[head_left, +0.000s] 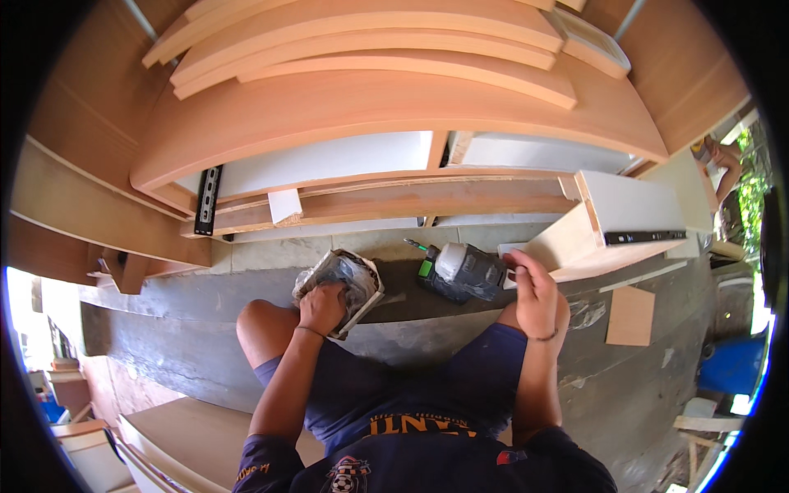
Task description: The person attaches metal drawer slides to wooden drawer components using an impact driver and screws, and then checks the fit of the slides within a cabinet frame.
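In front of my left knee a small open carton holds a crumpled clear plastic bag. My left hand reaches down into it; its fingertips are hidden in the plastic. To the right, a black and grey cordless drill with green accents lies on the floor, its bit pointing left. My right hand is raised beside the drill's right end, in front of a pale drawer box. Its fingers are partly bent and apart, and I see nothing held in them.
A large wooden cabinet frame spans the far side, with curved boards stacked on top. A black drawer slide stands at its left. A square wood offcut lies on the floor at right, near a blue container. Panels lie behind me.
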### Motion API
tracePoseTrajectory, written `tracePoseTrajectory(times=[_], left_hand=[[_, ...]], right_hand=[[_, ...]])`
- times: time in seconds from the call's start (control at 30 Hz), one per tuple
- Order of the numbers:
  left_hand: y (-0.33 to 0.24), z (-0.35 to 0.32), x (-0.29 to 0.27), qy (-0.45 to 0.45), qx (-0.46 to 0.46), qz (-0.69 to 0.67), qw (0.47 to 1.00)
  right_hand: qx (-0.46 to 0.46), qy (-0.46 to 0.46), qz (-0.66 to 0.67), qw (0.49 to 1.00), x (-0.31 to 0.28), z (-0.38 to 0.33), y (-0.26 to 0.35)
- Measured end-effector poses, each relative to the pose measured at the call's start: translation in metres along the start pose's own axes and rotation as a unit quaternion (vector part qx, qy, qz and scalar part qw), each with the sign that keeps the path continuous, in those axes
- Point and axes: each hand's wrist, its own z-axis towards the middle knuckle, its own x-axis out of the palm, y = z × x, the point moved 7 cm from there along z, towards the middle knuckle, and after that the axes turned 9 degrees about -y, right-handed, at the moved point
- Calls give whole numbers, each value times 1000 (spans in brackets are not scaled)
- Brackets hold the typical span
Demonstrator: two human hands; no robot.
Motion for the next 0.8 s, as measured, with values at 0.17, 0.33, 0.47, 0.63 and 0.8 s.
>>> tracePoseTrajectory(times=[0.17,0.33,0.47,0.63,0.8], left_hand=[[-6,-5,4,3,10,12,1000],[-24,-8,-15,30,30,0,999],[-19,-8,-24,21,34,-56,998],[-28,-14,-38,29,54,-79,995],[-28,-23,-46,20,80,-103,991]], right_hand=[[-92,-11,-86,992,23,21,76],[-178,53,-233,955,69,56,105],[-216,46,-331,917,105,59,120],[-174,50,-390,903,132,54,115],[-162,26,-420,893,145,55,112]])
